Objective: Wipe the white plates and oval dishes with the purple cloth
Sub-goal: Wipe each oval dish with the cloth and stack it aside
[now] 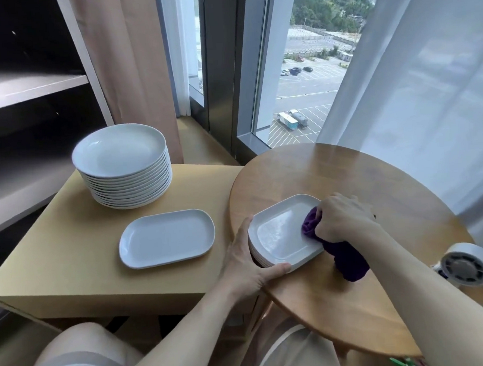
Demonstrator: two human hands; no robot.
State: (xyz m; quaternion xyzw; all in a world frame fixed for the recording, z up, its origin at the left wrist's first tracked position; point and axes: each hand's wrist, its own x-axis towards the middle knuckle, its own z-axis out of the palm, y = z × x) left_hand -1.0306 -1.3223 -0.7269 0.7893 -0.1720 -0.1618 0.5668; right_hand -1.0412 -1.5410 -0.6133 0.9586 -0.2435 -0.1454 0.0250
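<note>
A small stack of white oval dishes [280, 234] sits at the left edge of the round wooden table [361, 181]. My left hand [247, 258] grips the stack's near-left rim, thumb on the front edge. My right hand [341, 219] holds the bunched purple cloth [349, 258] and presses it on the top dish's right side; the cloth's tail trails onto the table. One more oval dish [167, 238] lies alone on the square light-wood side table [55, 250]. Behind it stands a tall stack of round white plates [123, 167].
A white roll of tape [466, 265] rests at the round table's right edge. A dark shelving unit [25, 91] stands to the left, with beige and sheer curtains and a window behind the tables. My knees are below the tables.
</note>
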